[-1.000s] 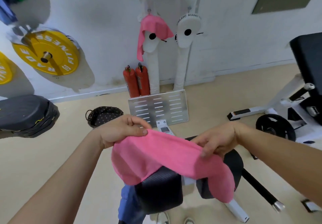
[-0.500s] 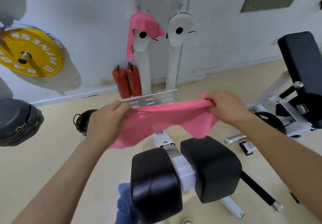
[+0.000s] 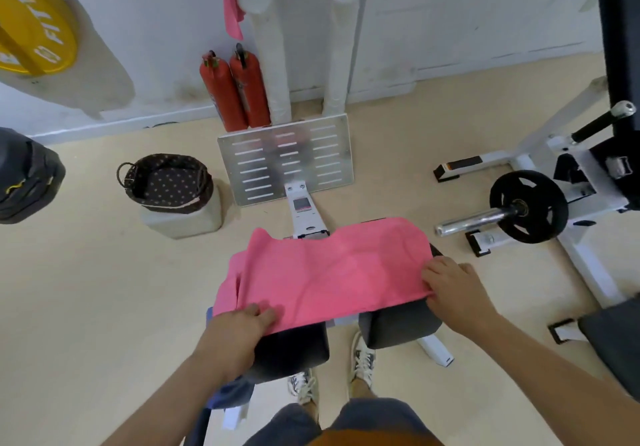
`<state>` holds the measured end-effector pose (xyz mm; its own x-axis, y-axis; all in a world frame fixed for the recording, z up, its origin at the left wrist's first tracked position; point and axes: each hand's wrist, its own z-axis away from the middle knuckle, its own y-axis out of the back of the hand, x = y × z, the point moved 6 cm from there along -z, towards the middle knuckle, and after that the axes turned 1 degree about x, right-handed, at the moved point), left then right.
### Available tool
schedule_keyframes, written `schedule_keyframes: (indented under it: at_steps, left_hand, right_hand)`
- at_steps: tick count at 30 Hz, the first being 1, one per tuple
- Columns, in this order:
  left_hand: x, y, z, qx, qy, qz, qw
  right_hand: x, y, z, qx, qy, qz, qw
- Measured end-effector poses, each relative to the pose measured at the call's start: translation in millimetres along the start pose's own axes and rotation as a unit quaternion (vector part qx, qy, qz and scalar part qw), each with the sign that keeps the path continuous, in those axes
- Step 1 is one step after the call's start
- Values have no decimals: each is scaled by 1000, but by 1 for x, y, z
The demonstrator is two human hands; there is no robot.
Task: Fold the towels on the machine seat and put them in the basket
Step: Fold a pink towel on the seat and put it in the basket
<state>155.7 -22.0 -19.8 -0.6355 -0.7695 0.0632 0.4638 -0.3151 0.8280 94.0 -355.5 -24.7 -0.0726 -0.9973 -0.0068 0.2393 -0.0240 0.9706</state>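
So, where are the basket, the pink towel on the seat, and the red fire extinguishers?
basket [image 3: 194,203], head view, on its front wall.
pink towel [image 3: 332,272], head view, on the middle of the cloth.
fire extinguishers [image 3: 221,95], head view, on the left cylinder's body.

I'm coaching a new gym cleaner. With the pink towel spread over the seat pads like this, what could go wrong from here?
1. The pink towel bridges two separate seat pads; pressing a fold over the gap could make it sag and crease crooked.
2. Its left end hangs past the pad, with the left hand flat on it; lifting that hand might let it slide toward the floor.
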Motion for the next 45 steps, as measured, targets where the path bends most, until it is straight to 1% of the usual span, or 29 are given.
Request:
schedule_keyframes:
  at_steps: [2,4,6,7,9,11,12,16,18,19,20,22,23,24,27,28,29,30,32,33,34,35,37,38,40,42,43,44,45]
  left_hand:
    - [3,-1,3,-40,36,0,999]
    - [8,-3,3,-103,69,-35,992]
    - [28,-4,-7,-112,52,-71,990]
    - [44,0,-16,-74,39,-51,995]
    - [86,14,-37,51,-17,-3,999]
    - [140,23,-61,124,-104,14,987]
    - [163,24,-72,150,-127,24,980]
    - [223,30,-111,190,-137,22,972]
    - [231,28,-121,189,-139,13,972]
    - [232,29,-123,193,-145,13,970]
    - [234,31,-124,207,-156,12,966]
    - [232,29,-122,225,-185,27,956]
    - [232,26,-119,228,-201,32,952]
    - [233,22,-116,222,-219,31,950]
    - [237,12,-106,174,-246,14,953]
    - [238,9,-106,160,-243,13,957]
    - [238,7,-107,135,-231,15,964]
    - [239,7,-108,115,-217,11,969]
    - [238,2,-115,57,-186,-27,980]
    - [238,1,-118,19,-171,-51,984]
    - [238,-2,-120,-29,-171,-71,982]
    - [240,-2,-122,-64,-183,-75,978]
    - [245,8,-127,-97,-206,-48,973]
    - [248,20,-130,-91,-216,-8,972]
    - [252,54,-147,-15,-217,96,971]
    - [251,88,-176,85,-201,147,965]
    - [253,101,-192,109,-206,141,962]
    - [257,108,-209,111,-222,115,962]
    - [264,112,-226,93,-245,62,963]
  right_hand:
    - [5,-1,1,3,9,-15,1000]
    - [11,-1,1,11,12,-9,1000]
    - [16,-1,6,29,16,-9,999]
    - [18,-1,9,40,18,-12,999]
    - [22,-3,17,60,11,-27,998]
    - [33,-12,27,68,-18,-53,996]
    - [36,-17,32,73,-36,-63,995]
    - [43,-38,50,86,-90,-120,985]
    - [45,-46,57,83,-131,-194,969]
    - [49,-50,60,81,-166,-257,949]
    - [54,-51,63,77,-214,-340,912]
    - [59,-53,64,74,-314,-507,799]
    - [59,-54,62,70,-341,-557,754]
    - [56,-55,58,56,-347,-574,740]
    - [48,-59,51,24,-336,-567,752]
    - [47,-61,52,40,-345,-576,740]
    - [50,-62,56,70,-365,-601,707]
    - [53,-64,63,105,-395,-639,652]
    - [60,-74,82,166,-458,-712,506]
    - [63,-80,92,186,-481,-727,453]
    - [65,-87,100,191,-498,-728,431]
    - [66,-92,106,187,-505,-723,433]
    - [66,-94,107,162,-502,-700,481]
    - [66,-94,104,150,-489,-690,513]
    - [64,-86,88,134,-435,-664,594]
    - [63,-79,70,121,-387,-587,701]
    - [63,-77,64,121,-380,-537,743]
    - [64,-76,60,120,-382,-495,771]
    - [65,-75,58,116,-387,-471,784]
